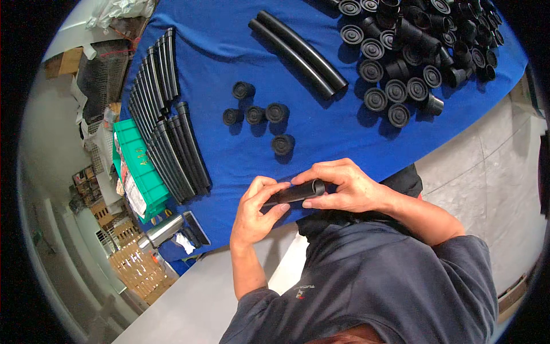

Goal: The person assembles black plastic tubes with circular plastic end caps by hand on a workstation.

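Black and smooth, a short tube (295, 193) is held just over the near edge of the blue-covered table (229, 57); the left hand (256, 215) wraps its lower-left end with thumb and fingers closed around it, and the right hand (344, 186) pinches the upper-right end from above, fingertips curled over the open mouth; both hands are shut on the same piece, none spread. It looks like rigid plastic or hard rubber, light for its length, stiff enough not to sag between two grips; the glossy skin may slip under dry fingers, so a hold near each end, as now, seems the safest, with the middle left free. It hardly looks fragile.

Just beyond the hands, five round black caps (283, 144) sit loosely toward the middle of the table; further off, two long black tubes (298, 51) lie side by side, slanting toward the far edge; a heap of more caps and fittings (424, 51) fills the far right corner; rows of thin black tubes (166, 126) lie packed along the left edge, beside a green crate (134, 166) and a steel flask (163, 230) near the near left corner.

Whether the held tube's left end is capped I cannot tell, the palm hides it; the heap is too tangled to sort piece from piece, and the floor clutter at left is blurred.
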`<action>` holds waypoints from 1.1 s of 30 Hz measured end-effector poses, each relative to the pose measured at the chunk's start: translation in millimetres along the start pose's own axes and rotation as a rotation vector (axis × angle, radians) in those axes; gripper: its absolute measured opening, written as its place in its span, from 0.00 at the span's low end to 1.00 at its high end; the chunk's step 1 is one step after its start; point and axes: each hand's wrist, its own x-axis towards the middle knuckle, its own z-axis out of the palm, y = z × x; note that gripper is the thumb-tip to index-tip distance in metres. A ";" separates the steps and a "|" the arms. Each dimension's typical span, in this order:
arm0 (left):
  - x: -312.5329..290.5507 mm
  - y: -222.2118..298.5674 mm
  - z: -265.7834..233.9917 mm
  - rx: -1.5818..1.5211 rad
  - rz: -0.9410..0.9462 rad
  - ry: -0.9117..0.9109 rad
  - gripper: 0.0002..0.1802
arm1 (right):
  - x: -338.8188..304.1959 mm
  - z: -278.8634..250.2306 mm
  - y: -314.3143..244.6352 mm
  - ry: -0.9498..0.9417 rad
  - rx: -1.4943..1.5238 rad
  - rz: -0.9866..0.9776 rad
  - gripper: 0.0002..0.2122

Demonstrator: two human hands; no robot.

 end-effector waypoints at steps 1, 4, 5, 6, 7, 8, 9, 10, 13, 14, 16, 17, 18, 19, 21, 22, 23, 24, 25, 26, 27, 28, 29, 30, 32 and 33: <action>0.3 0.1 -2.6 -0.003 -0.018 -0.043 0.25 | 1.6 -0.1 -1.6 0.002 0.004 -0.002 0.20; -1.0 -7.3 -7.5 -0.129 -0.041 -0.104 0.24 | 1.5 -1.5 -7.5 -0.019 0.019 0.084 0.20; -1.8 -9.7 -8.2 -0.129 -0.037 -0.107 0.24 | 1.8 -0.7 -5.6 -0.010 0.018 0.078 0.20; -3.4 -11.9 -8.6 -0.157 -0.070 -0.104 0.23 | 1.7 -0.7 -4.6 -0.001 0.018 0.073 0.20; -4.1 -12.8 -8.6 -0.186 -0.104 -0.101 0.23 | 1.3 -1.5 -4.8 0.001 0.016 0.073 0.20; -4.1 -12.7 -8.6 -0.186 -0.102 -0.100 0.23 | 1.6 -2.2 -5.0 -0.015 0.002 0.094 0.20; -4.2 -12.4 -8.1 -0.195 -0.111 -0.085 0.23 | 2.0 -2.4 -5.1 -0.033 -0.011 0.116 0.20; -4.5 -11.9 -7.4 -0.205 -0.120 -0.069 0.23 | 2.2 -1.2 -4.0 -0.035 -0.012 0.114 0.20; 0.8 0.5 -2.3 -0.098 -0.077 -0.078 0.23 | 3.1 2.5 -1.9 0.046 -0.002 0.023 0.18; 0.7 0.0 -0.2 -0.063 -0.091 -0.071 0.25 | 3.0 2.0 -2.1 0.041 -0.007 0.022 0.19; -14.7 -4.0 7.0 -0.374 -0.138 0.084 0.23 | 0.7 0.9 -3.6 -0.007 0.057 0.091 0.25; -20.0 -4.0 10.1 -0.696 -0.179 0.224 0.21 | -0.2 1.9 -2.9 -0.016 0.060 0.087 0.25; -16.4 -7.6 7.6 -0.824 0.020 0.294 0.21 | -0.6 3.4 -1.4 -0.011 0.034 0.027 0.29; -12.9 -8.2 3.8 -0.965 0.154 0.328 0.22 | -1.1 4.3 -0.5 -0.005 0.008 -0.033 0.33; -15.7 -4.7 -0.7 -1.224 0.129 0.400 0.22 | 0.7 1.4 -2.1 -0.063 -0.037 -0.058 0.37; -18.2 -9.3 3.3 -1.336 0.085 0.419 0.21 | 0.2 -0.3 -6.3 -0.076 -0.052 -0.016 0.37; -22.4 -17.8 8.2 -1.445 0.041 0.437 0.20 | 1.7 -1.2 -10.3 -0.088 -0.066 0.023 0.37; -25.5 -27.7 15.5 -1.563 0.002 0.424 0.18 | 1.6 -5.4 -12.8 -0.133 -0.075 0.055 0.34; -28.3 -33.6 23.2 -1.623 -0.025 0.457 0.17 | 5.0 -3.2 -11.3 -0.134 -0.074 0.057 0.34; -32.8 -36.5 33.3 -1.710 -0.086 0.502 0.17 | 3.1 -3.5 -10.5 -0.128 -0.072 0.057 0.31; -37.4 -38.6 43.2 -1.795 -0.149 0.548 0.17 | 2.2 -2.9 -9.3 -0.122 -0.070 0.058 0.29; -40.3 -40.1 55.6 -1.809 -0.159 0.545 0.17 | 4.7 0.1 -7.2 -0.075 -0.110 -0.094 0.25; -41.6 -42.0 60.3 -1.800 -0.233 0.513 0.19 | 4.3 0.6 -4.9 -0.071 -0.109 -0.090 0.25; -42.3 -42.9 63.3 -1.789 -0.305 0.482 0.21 | 2.0 -0.5 -2.6 -0.051 -0.123 -0.098 0.23; -41.0 -43.9 61.0 -1.604 -0.482 0.398 0.28 | 0.4 0.9 -0.6 -0.010 -0.097 -0.089 0.20; -43.8 -42.4 56.8 -1.496 -0.549 0.352 0.29 | -0.5 -0.1 0.0 -0.008 -0.105 -0.076 0.20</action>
